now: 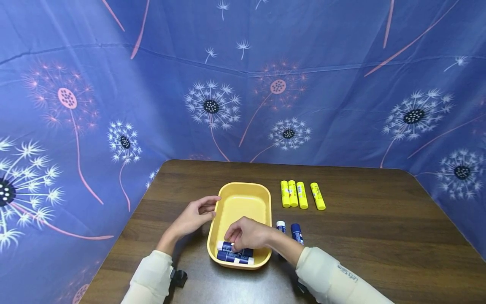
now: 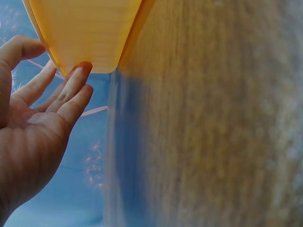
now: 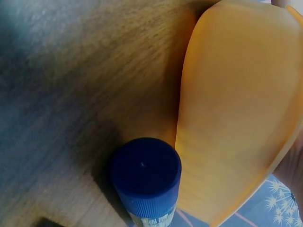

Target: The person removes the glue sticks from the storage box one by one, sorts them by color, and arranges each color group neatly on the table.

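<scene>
My right hand (image 1: 248, 234) reaches into the yellow tray (image 1: 264, 202), its thumb and fingers pinching a blue glue stick (image 1: 247, 252) with a white end. Nearer me in the tray lies a second blue glue stick (image 1: 233, 257), roughly parallel to it. Fingertips of my left hand (image 1: 195, 217) touch the tray's left rim. In the left wrist view, that left hand (image 2: 42, 113) has loosely extended fingers against the tray's outer wall (image 2: 85, 33). The right wrist view shows the tray's outside (image 3: 236, 109); the pinching fingers are hidden there.
Right of the tray, two more blue glue sticks lie on the table, one white-ended (image 1: 281, 226), one dark-capped (image 1: 297, 233). Several yellow glue sticks (image 1: 301, 195) lie in a row behind them. A patterned blue cloth (image 1: 243, 105) hangs beyond the brown table (image 1: 379, 219).
</scene>
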The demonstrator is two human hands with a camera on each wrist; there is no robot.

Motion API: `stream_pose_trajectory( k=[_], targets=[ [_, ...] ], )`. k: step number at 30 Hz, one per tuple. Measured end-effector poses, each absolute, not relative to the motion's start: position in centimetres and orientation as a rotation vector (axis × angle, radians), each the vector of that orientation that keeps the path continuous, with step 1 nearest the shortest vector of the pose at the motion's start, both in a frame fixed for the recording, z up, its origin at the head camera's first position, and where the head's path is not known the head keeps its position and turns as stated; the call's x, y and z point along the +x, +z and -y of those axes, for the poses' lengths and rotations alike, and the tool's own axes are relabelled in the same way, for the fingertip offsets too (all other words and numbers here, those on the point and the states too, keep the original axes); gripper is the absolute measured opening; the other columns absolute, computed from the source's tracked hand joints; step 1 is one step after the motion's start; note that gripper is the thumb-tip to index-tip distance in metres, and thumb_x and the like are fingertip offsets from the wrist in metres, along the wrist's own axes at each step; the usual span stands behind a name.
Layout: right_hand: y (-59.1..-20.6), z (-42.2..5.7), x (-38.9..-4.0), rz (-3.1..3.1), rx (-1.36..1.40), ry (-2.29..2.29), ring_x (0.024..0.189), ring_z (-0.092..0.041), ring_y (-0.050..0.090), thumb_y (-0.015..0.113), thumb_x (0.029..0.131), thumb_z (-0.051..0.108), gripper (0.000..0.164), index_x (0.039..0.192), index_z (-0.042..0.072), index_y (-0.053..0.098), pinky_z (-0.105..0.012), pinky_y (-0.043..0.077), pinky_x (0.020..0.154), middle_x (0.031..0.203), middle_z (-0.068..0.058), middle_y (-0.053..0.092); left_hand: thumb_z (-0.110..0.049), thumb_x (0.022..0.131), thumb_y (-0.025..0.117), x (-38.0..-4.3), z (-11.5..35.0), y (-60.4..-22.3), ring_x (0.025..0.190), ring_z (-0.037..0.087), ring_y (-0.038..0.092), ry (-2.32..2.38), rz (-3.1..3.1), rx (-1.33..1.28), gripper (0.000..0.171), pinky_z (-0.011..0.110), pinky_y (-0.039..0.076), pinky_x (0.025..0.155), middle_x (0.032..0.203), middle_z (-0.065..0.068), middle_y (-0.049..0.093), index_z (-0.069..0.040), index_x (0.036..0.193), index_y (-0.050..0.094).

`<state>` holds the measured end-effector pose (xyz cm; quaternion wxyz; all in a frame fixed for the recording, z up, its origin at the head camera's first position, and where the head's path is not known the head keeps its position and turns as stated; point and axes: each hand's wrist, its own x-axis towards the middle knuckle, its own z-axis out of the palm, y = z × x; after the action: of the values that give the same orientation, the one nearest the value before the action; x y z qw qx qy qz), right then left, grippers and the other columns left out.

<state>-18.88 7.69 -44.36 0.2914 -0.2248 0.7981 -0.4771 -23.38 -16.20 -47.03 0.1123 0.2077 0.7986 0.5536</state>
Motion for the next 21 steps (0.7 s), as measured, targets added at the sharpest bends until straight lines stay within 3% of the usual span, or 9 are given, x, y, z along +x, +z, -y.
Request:
stream_pose_trajectory(
  k=[21],
  targets=[
    [-44.39, -7.17, -18.53, -2.269, -0.675, -1.162, 0.076, -0.008, 0.06, 0.077, 0.076, -0.01, 0.024, 0.096, 0.003, 0.076, -0.017, 0.051, 0.068, 0.081, -0.001, 0.068, -0.001, 0.098, 0.061, -23.14, 16.12, -46.79, 0.132, 0.043, 0.06, 1.635, -2.339, 0.6, 0.051, 0.037, 0.057, 0.105, 0.145, 0.029, 0.057, 0.001, 0.148, 0.05]
  ],
)
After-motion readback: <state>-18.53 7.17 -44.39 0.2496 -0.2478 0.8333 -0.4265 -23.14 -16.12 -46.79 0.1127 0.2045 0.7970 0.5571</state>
